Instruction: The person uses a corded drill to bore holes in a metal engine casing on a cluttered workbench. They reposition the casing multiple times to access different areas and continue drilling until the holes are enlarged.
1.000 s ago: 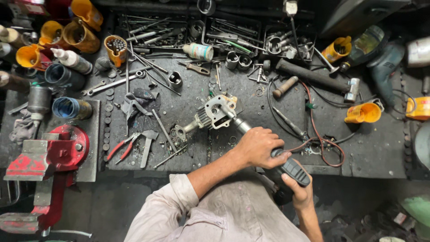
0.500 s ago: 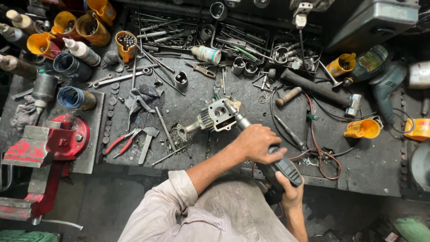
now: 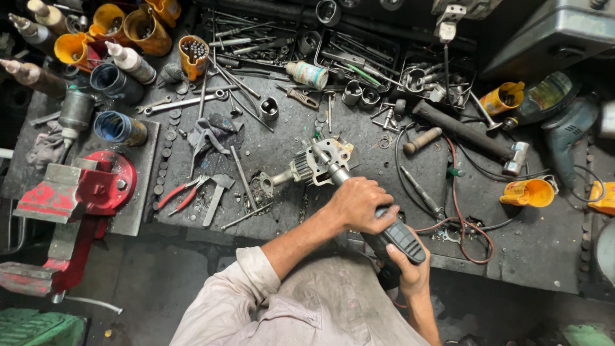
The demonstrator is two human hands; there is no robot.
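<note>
My power tool [image 3: 378,218], a dark ribbed-grip body with a bare metal nose, runs diagonally, its tip aimed up-left into the finned grey metal housing [image 3: 314,165]. That housing lies on the grimy black workbench [image 3: 282,147], right of the red bench vise [image 3: 77,198]. My left hand [image 3: 359,204] wraps the tool's neck, fingers curled; my right hand [image 3: 405,266] grips its rear handle below the bench edge.

Power tool [image 3: 384,227] mid-body hidden under left hand [image 3: 359,204]
</note>
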